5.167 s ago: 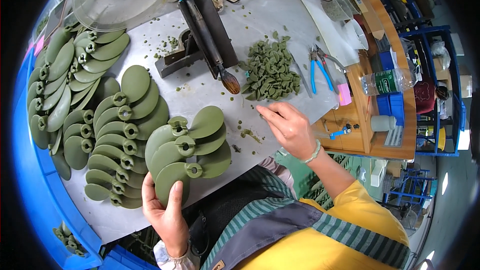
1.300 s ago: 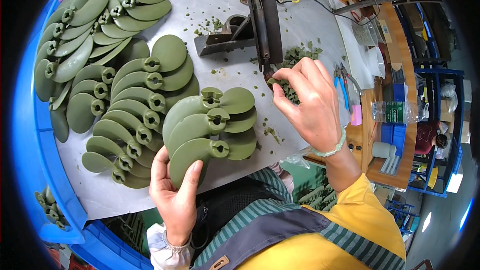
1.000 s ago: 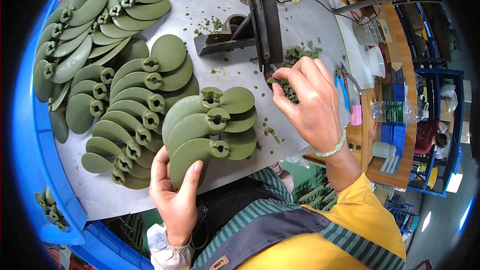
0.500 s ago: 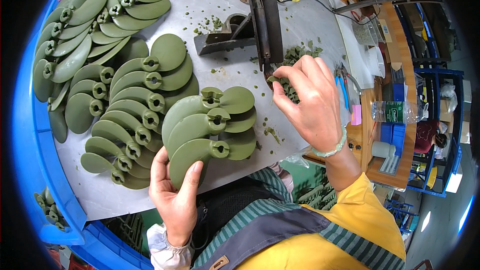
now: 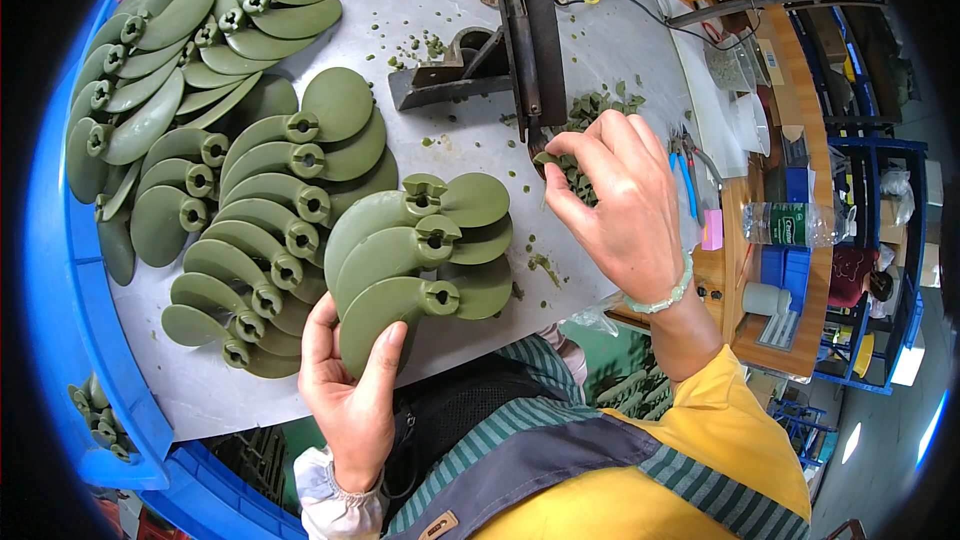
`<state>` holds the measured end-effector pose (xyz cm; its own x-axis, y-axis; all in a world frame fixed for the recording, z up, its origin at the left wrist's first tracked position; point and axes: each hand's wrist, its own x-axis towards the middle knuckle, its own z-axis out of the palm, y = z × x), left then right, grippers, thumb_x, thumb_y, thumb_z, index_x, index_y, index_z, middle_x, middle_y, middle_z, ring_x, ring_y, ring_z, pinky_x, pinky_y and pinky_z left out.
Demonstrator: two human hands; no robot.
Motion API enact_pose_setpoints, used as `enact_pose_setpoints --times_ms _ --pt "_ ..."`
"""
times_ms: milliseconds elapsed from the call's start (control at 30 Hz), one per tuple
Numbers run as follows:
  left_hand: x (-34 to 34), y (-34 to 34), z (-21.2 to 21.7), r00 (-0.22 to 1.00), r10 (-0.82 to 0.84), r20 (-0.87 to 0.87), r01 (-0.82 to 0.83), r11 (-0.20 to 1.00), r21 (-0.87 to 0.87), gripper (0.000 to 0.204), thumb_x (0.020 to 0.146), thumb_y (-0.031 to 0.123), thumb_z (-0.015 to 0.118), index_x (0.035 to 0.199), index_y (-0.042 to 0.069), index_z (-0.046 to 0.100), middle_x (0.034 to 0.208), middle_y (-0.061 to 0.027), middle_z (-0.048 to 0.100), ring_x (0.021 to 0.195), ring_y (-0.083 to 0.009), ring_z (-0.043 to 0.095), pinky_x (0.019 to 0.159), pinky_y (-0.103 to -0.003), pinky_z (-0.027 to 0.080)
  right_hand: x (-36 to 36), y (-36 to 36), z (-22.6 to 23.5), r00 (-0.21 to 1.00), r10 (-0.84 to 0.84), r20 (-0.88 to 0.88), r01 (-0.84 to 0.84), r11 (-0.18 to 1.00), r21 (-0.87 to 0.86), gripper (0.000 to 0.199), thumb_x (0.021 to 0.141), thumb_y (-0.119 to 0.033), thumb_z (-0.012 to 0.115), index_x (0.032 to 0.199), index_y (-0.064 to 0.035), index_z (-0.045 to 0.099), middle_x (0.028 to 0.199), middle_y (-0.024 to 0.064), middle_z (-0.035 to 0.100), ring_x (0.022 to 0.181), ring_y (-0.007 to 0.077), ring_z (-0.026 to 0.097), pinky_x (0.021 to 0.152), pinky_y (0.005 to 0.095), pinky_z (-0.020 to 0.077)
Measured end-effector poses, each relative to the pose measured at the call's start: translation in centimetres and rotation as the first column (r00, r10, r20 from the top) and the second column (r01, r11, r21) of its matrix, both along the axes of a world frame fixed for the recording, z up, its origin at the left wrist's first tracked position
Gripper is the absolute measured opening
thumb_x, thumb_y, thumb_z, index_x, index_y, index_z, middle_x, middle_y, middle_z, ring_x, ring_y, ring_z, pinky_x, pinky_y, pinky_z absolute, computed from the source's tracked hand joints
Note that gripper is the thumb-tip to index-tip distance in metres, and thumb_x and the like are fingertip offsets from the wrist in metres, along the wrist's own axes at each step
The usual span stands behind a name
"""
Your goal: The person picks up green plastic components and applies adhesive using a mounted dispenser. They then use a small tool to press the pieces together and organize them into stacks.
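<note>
Olive-green plastic propeller blades, each with a round hub at the centre, are laid out in overlapping rows on the grey worktable point(image 5: 200, 390), as seen in the head view, the only view supplied.

A fanned stack of three olive-green propellers point(image 5: 415, 255) lies at the near edge of the table. The lowest blade of this stack is held by the left hand point(image 5: 350, 395): the thumb and fingers are curled loosely round its tip, with the fingers resting on its upper face.

A small olive-green plastic piece point(image 5: 548, 158) is pinched between the thumb and fingertips of the right hand point(image 5: 620, 205), just below the tip of the black bar-shaped tool with a blue handle point(image 5: 525, 35), which rests on a dark metal stand point(image 5: 450, 70). Whether the piece touches the tool tip cannot be told. A pile of small green plastic pieces point(image 5: 590, 110) lies directly behind the right hand, partly hidden by it.

Progress is judged as follows. Two larger groups of green propellers point(image 5: 250, 220) are set down to the left, which suggests that many are already finished. Green plastic crumbs point(image 5: 430, 45) are scattered over the table. The three propellers in the held stack, and the remaining pile of small pieces, appear to be left to work through.

A blue plastic crate rim point(image 5: 70, 340) borders the table on the left.
</note>
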<state>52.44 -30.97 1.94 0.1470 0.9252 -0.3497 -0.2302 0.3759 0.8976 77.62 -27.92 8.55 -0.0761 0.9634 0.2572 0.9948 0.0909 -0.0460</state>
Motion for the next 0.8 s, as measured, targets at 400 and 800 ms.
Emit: enact_pose_setpoints --times_ms 400,800 --pt "0.1 0.0 0.4 1.000 -0.004 0.013 0.004 1.000 -0.009 0.049 0.089 -0.005 0.069 0.133 -0.005 0.048 0.110 -0.0099 0.070 0.099 -0.0119 0.065 0.086 -0.024 0.051 -4.5 -1.3 3.1 0.926 0.081 -0.368 -0.131 0.985 -0.114 0.023 0.069 0.002 0.076 0.091 -0.0039 0.071 0.076 0.0044 0.053 0.070 0.0182 0.051 0.061 0.0305 0.0411" --pt "0.1 -0.3 0.6 1.000 -0.023 0.019 0.023 1.000 -0.008 0.050 0.089 -0.002 0.070 0.134 -0.004 0.049 0.116 -0.0080 0.067 0.103 -0.0126 0.064 0.088 -0.024 0.051 -5.9 -1.6 2.2 0.913 0.166 -0.373 -0.258 0.942 -0.212 0.020 0.073 -0.006 0.074 0.089 -0.0037 0.064 0.083 0.0067 0.051 0.080 0.0261 0.051 0.071 0.0370 0.0419"
